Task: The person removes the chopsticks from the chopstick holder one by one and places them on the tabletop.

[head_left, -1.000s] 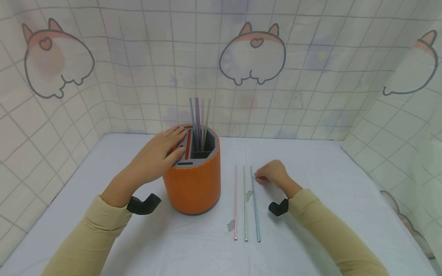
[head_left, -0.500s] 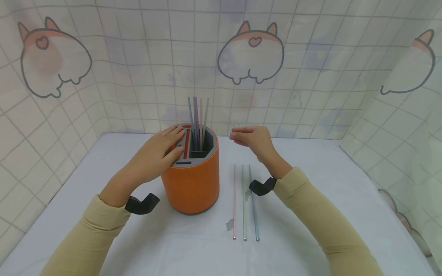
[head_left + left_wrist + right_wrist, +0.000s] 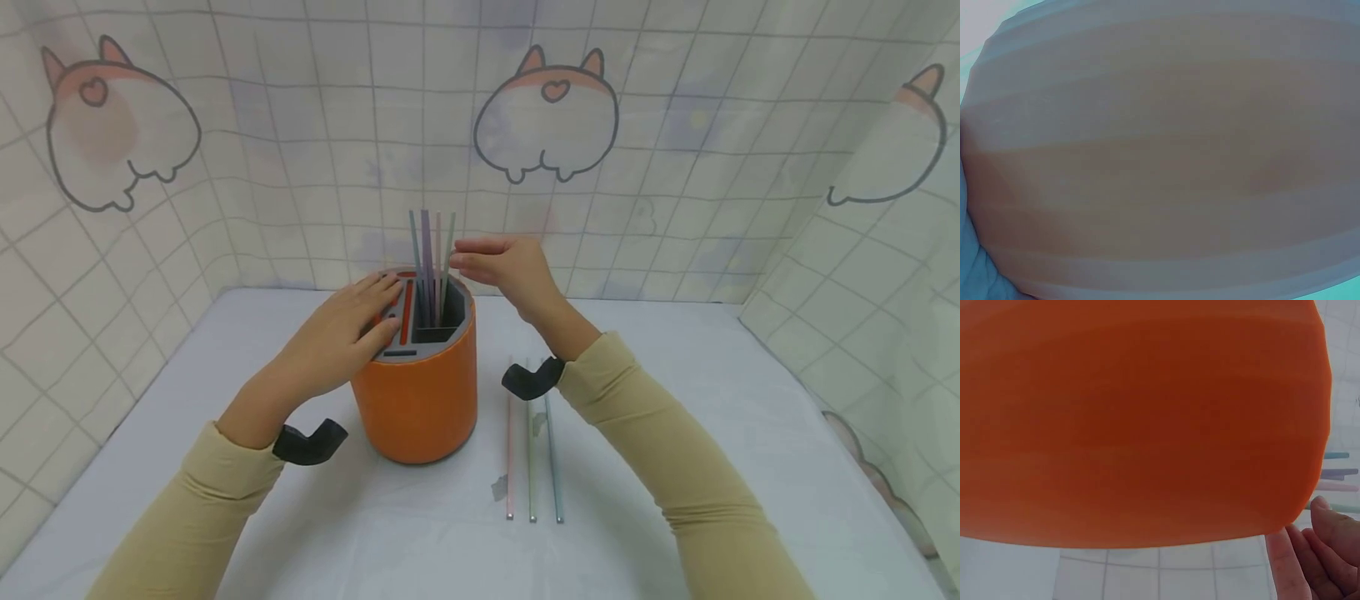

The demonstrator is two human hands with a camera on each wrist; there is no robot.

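The left hand [image 3: 341, 337] lies with fingers nearly straight on the grey slotted top of the orange holder [image 3: 416, 400] on the counter [image 3: 225, 500], its grip closed on nothing. Upright straws [image 3: 431, 250] stand in the holder's open compartment (four, as far as shows). Just to their right hovers the right hand [image 3: 510, 271], fingers extended, fingertips beside the straw tops, grip empty; three loose straws [image 3: 531, 467] lie below it.
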